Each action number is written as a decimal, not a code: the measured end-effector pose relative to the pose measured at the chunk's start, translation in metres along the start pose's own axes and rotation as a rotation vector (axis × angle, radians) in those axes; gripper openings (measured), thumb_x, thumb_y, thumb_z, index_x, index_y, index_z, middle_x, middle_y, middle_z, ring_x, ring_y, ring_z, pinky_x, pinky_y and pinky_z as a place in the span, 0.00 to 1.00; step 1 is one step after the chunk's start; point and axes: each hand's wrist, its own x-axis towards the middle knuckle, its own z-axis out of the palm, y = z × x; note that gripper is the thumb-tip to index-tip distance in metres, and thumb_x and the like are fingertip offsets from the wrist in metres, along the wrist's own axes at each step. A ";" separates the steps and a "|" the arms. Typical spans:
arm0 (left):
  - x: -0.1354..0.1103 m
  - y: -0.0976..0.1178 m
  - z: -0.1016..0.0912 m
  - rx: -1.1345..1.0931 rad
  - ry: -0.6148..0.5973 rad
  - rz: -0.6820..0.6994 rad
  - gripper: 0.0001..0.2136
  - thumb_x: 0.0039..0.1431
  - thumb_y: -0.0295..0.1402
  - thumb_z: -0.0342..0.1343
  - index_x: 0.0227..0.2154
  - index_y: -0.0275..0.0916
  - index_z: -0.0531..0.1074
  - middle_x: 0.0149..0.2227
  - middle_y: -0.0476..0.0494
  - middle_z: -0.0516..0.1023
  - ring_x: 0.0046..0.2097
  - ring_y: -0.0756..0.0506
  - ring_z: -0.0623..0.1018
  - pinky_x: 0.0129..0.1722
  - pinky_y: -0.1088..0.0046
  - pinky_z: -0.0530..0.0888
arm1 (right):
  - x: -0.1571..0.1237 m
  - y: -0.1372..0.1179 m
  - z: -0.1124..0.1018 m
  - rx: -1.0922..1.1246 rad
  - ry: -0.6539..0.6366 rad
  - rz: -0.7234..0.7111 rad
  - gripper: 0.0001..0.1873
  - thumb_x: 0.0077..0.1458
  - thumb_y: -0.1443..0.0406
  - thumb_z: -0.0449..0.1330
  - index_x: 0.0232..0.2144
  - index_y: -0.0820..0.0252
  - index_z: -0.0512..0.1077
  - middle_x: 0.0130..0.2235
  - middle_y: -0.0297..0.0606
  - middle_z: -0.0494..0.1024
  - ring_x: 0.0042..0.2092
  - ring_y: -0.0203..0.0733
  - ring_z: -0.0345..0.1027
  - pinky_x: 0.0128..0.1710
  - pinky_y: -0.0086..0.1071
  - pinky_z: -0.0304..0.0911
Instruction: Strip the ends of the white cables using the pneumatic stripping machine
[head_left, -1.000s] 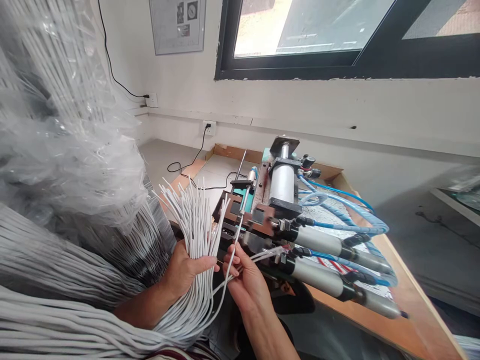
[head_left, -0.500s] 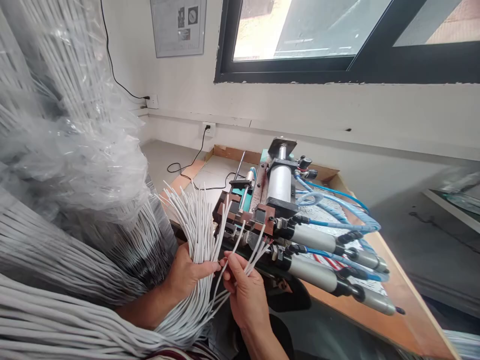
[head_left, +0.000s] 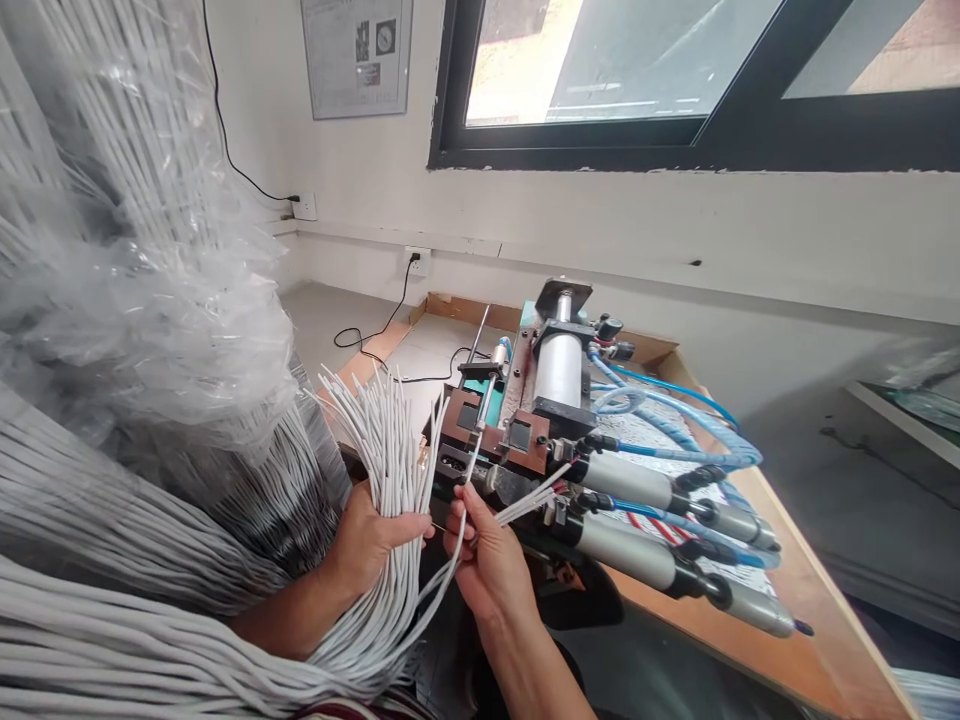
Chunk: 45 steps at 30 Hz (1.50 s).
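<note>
My left hand [head_left: 367, 545] is wrapped round a thick bundle of white cables [head_left: 386, 440] whose cut ends fan upward. My right hand [head_left: 487, 555] pinches a few white cables; one of them [head_left: 471, 465] points up into the jaws of the machine's brown front block [head_left: 491, 435], the others stick out to the right. The machine [head_left: 559, 400] has a silver upright cylinder and two horizontal cylinders [head_left: 660, 520] fed by blue air hoses [head_left: 675, 415]. The cables trail back down and left past my forearms.
A large mass of white cables [head_left: 90, 600] under crumpled clear plastic [head_left: 127, 290] fills the left side. The machine stands on a wooden-edged bench [head_left: 817, 620]. A black cord [head_left: 375, 335] runs to a wall socket [head_left: 418, 258]. A window [head_left: 675, 70] is above.
My right hand has lifted one cable up into the machine's front block; half a second ago its cables were fanned out just below the block. The left hand has kept its bundle still.
</note>
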 end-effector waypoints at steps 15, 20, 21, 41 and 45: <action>-0.004 -0.001 0.005 0.105 -0.101 0.132 0.09 0.37 0.22 0.58 0.26 0.35 0.72 0.23 0.50 0.74 0.28 0.48 0.73 0.29 0.74 0.70 | -0.021 0.010 -0.006 -0.198 -0.079 -0.118 0.13 0.32 0.62 0.69 0.20 0.65 0.73 0.17 0.29 0.65 0.20 0.26 0.53 0.17 0.21 0.47; -0.004 -0.008 0.000 0.042 -0.036 0.003 0.07 0.37 0.26 0.61 0.24 0.34 0.72 0.21 0.50 0.73 0.24 0.48 0.73 0.23 0.74 0.70 | -0.022 0.012 -0.012 -0.212 0.051 -0.158 0.15 0.33 0.60 0.68 0.24 0.63 0.74 0.22 0.33 0.72 0.20 0.27 0.55 0.16 0.20 0.47; -0.003 -0.008 -0.001 0.031 -0.013 -0.014 0.07 0.37 0.27 0.61 0.24 0.34 0.72 0.21 0.50 0.73 0.24 0.48 0.73 0.23 0.74 0.70 | -0.022 0.012 -0.013 -0.214 0.061 -0.158 0.15 0.33 0.59 0.68 0.25 0.63 0.74 0.22 0.33 0.71 0.20 0.27 0.56 0.16 0.20 0.47; -0.002 -0.002 0.001 -0.022 0.047 -0.060 0.07 0.36 0.28 0.62 0.23 0.34 0.71 0.20 0.50 0.73 0.23 0.48 0.75 0.22 0.74 0.71 | -0.020 0.010 -0.025 -0.190 0.060 -0.110 0.14 0.35 0.59 0.67 0.22 0.65 0.73 0.17 0.28 0.62 0.18 0.26 0.47 0.15 0.23 0.42; -0.004 -0.002 0.000 -0.009 0.017 -0.025 0.08 0.36 0.27 0.61 0.24 0.35 0.71 0.19 0.51 0.73 0.22 0.48 0.74 0.22 0.75 0.70 | -0.019 0.011 -0.026 -0.238 0.032 -0.119 0.14 0.35 0.59 0.67 0.24 0.65 0.73 0.18 0.28 0.63 0.18 0.27 0.48 0.16 0.24 0.43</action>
